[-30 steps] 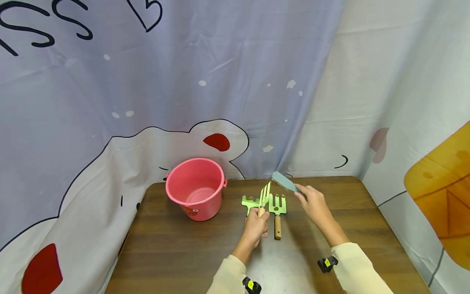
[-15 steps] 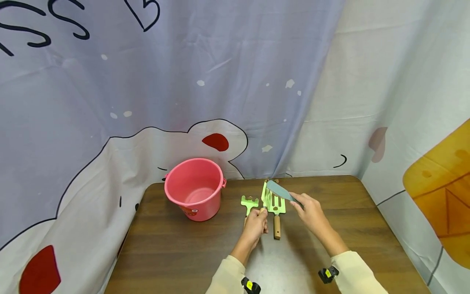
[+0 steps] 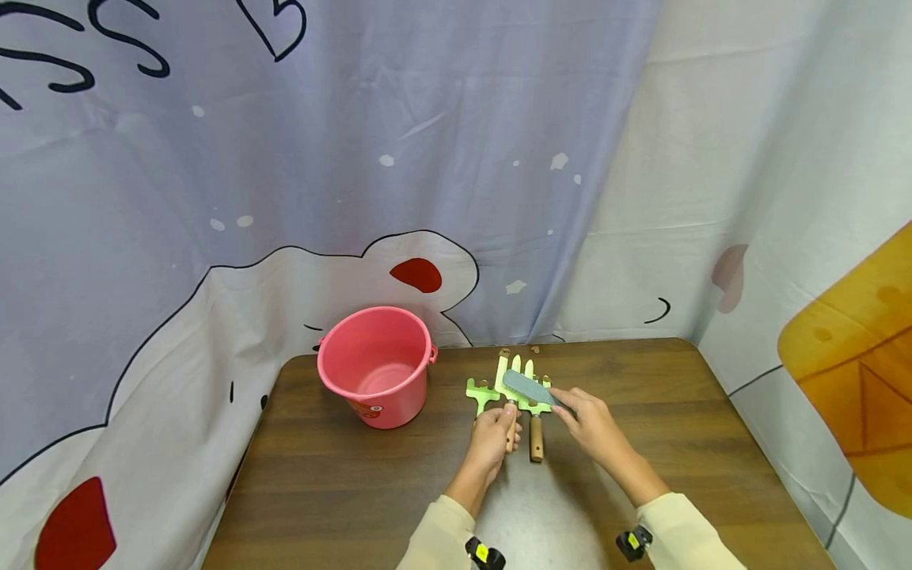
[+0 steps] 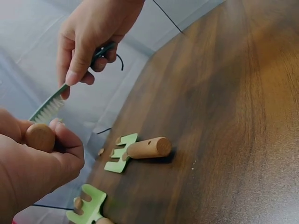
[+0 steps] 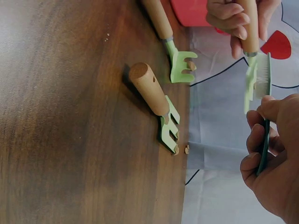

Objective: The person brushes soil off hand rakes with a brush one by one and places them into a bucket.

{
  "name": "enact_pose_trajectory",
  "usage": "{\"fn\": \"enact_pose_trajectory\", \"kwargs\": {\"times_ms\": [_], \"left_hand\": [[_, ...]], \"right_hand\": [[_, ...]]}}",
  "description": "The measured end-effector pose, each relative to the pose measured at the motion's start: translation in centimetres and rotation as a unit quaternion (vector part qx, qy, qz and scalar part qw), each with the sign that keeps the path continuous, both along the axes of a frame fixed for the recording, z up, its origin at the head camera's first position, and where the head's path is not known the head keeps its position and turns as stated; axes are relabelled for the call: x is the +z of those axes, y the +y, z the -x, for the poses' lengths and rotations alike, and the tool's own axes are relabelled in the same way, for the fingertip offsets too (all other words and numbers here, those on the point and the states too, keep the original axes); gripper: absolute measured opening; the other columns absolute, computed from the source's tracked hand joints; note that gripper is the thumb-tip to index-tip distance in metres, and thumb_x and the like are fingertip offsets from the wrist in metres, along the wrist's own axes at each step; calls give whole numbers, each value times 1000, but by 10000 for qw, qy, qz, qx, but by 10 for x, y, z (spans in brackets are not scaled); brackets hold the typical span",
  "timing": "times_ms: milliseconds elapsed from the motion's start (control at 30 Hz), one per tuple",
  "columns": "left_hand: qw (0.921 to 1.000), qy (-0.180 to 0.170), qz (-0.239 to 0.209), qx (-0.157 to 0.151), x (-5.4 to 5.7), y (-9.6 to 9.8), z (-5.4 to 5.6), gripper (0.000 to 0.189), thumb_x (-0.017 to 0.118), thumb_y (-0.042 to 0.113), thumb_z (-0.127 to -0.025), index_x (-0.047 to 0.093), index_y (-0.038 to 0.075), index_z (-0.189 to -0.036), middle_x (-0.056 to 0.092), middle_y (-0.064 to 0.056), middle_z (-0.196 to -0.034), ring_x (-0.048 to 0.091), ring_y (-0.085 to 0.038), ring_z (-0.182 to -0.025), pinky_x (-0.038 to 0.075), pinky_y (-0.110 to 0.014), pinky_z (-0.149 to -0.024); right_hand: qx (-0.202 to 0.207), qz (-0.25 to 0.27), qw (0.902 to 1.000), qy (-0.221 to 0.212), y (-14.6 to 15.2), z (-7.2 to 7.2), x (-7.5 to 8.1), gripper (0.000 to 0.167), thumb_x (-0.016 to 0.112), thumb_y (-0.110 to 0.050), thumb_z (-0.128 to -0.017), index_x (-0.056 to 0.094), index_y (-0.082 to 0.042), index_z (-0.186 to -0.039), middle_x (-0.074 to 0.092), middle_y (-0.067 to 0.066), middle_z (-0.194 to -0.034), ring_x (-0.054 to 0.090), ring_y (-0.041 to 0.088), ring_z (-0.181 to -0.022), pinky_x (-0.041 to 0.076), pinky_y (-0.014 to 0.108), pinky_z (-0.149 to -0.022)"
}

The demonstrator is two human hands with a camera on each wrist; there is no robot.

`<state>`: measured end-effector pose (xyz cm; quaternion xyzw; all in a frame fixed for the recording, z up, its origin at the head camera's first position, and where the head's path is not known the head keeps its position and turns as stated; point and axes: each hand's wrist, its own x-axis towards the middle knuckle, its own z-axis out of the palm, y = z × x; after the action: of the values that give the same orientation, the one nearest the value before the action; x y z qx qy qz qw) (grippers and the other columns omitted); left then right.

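Pink plastic bucket (image 3: 374,368): near the far left corner of the brown wood-grain worktop (image 3: 321,499), whose near edge is cut off. Small pale-green metal rake with wooden handle (image 3: 482,393): right of the bucket, toward the far edge; handle mostly concealed by the left hand in the head view, cropped at the bottom in the left wrist view. Pale-green metal fork with wooden handle (image 5: 250,86): raised in the left hand; tines partly covered by the brush. Broad pale-green metal fork with wooden handle (image 3: 537,438): lying beside these, prongs toward the far edge, partly masked from above. Small brown bits (image 5: 187,149): at the far edge, too small to identify.

Differences from one second earlier: bucket unmoved; blue-green brush with white bristles (image 3: 527,388), then apart and right of the raised fork, now across its tines, bristles against the metal; right hand closer to the left.

Left hand (image 3: 492,435): fingers wrapped around the raised fork's wooden handle. Right hand (image 3: 598,427): fingers and thumb pinching the brush's dark handle, little gap between.
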<state>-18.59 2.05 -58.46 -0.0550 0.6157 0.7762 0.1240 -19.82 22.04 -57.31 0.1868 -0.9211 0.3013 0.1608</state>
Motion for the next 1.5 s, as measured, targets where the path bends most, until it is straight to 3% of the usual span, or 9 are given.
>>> {"fn": "enact_pose_trajectory", "kwargs": {"times_ms": [233, 567, 833, 1067, 1367, 1500], "left_hand": [[9999, -61, -103, -119, -1, -3, 4, 32, 56, 14, -107, 61, -16, -116, 66, -11, -83, 60, -10, -65, 53, -19, -55], [9997, 4, 27, -261, -1, -4, 0, 24, 56, 9, -106, 62, -14, -110, 64, -7, -78, 59, -11, -63, 54, -19, -56], [9997, -90, -22, -224, -2, -3, -2, 24, 54, 9, -106, 61, -14, -112, 63, -5, -77, 58, -11, -63, 53, -18, -55], [9993, -197, -200, -235, -2, -4, -2, 24, 53, 7, -106, 60, -14, -113, 62, -5, -76, 59, -10, -65, 53, -18, -55], [9989, -248, -292, -272, 0, -4, -4, 26, 53, 8, -106, 60, -15, -116, 63, -9, -81, 59, -11, -66, 53, -18, -55], [9990, -195, -322, -245, 0, -5, -3, 27, 53, 10, -107, 60, -14, -117, 64, -10, -83, 59, -11, -66, 53, -18, -55]], "right_hand": [[28, -46, 9999, -111, 0, 2, 0, 33, 76, -5, -91, 73, -1, -124, 66, 2, -85, 49, 7, -69, 46, 23, -59], [-178, -138, 9994, -254, 6, 12, -3, 32, 75, -7, -93, 73, 0, -124, 68, 5, -85, 49, 10, -68, 47, 26, -60], [-330, -95, 9994, -12, 7, 28, -6, 31, 75, -8, -93, 73, 1, -122, 64, 6, -79, 47, 12, -65, 44, 26, -57], [-516, -31, 9986, -134, 7, 44, -5, 30, 74, -7, -93, 73, 1, -123, 68, 9, -81, 50, 15, -67, 44, 31, -60], [-778, -188, 9961, -373, 10, 53, 6, 32, 71, -11, -97, 70, 2, -127, 67, 12, -85, 50, 20, -67, 43, 35, -61], [-683, -188, 9965, -433, 9, 53, 13, 34, 70, -12, -98, 69, 0, -129, 68, 12, -88, 50, 20, -69, 43, 34, -62]]}}
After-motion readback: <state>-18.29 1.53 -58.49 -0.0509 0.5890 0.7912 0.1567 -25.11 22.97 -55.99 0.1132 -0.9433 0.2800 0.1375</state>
